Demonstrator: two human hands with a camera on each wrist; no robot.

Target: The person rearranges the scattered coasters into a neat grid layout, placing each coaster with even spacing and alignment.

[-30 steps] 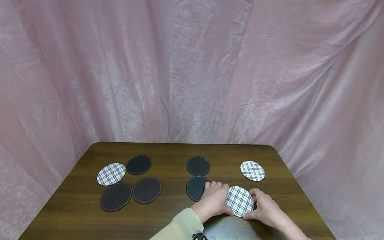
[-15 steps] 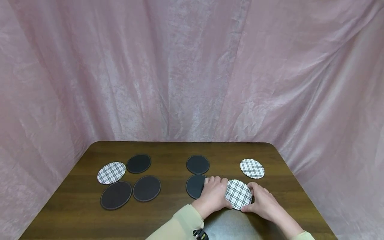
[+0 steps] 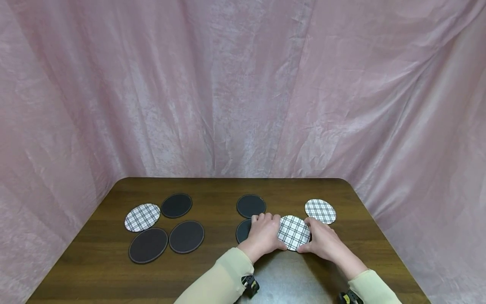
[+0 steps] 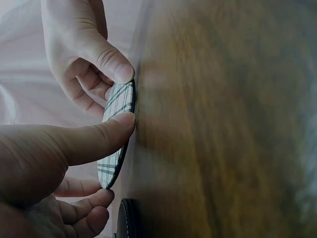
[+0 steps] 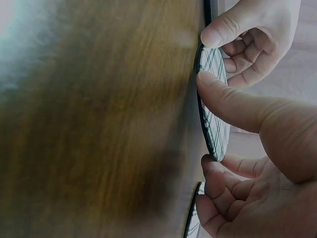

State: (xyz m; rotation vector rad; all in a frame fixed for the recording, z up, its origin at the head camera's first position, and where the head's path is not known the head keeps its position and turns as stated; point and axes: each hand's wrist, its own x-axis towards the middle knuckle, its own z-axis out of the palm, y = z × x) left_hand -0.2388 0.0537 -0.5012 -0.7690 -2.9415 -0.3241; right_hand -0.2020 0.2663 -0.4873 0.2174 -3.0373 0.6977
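Observation:
A round coaster, white with black plaid and a dark underside, is held between both hands. My left hand grips its left edge and my right hand its right edge. In the left wrist view, the thumbs lie near each other along the coaster's near rim, while fingers reach the sides. Seen from the right wrist, the coaster is close over the wooden table. A black coaster is partly hidden behind my left hand. Beyond my right hand lies another plaid coaster, its lower edge overlapped by the fingers.
Another black coaster lies behind the partly hidden one. On the left of the table are one plaid coaster and black coasters at the back, front left and front right. Pink curtains hang behind.
Both hands have moved the plaid coaster away from the body and slightly left, closer to the middle black coasters. More of the front black coaster is now covered. The other coasters stay put.

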